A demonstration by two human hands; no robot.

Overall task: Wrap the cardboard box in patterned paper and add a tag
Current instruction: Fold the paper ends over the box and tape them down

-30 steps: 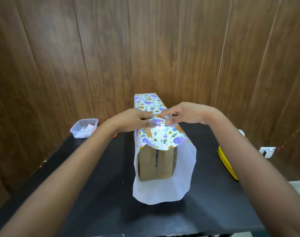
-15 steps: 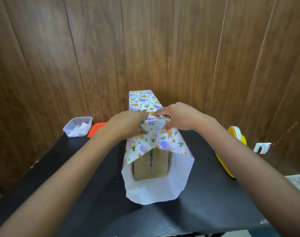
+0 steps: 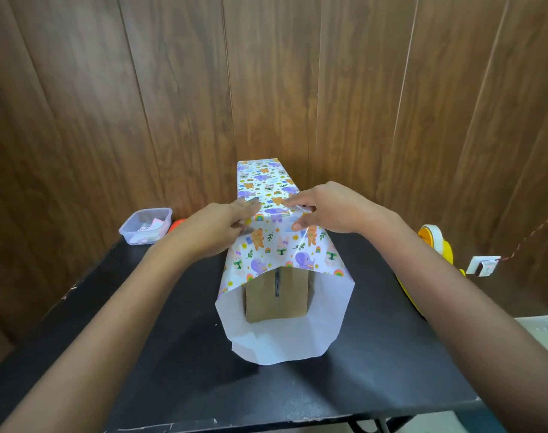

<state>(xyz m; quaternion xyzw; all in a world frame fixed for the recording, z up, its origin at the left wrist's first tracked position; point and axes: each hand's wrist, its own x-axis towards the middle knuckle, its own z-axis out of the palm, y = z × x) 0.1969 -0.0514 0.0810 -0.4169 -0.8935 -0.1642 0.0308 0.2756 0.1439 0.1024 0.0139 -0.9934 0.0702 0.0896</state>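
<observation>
The cardboard box lies with its long axis running straight away from us. The patterned paper sleeves it and overhangs the box's near end. On the box's top, our left hand presses the paper with relaxed fingers. Our right hand sets thumb and forefinger opposite; we cannot tell whether it pinches anything.
</observation>
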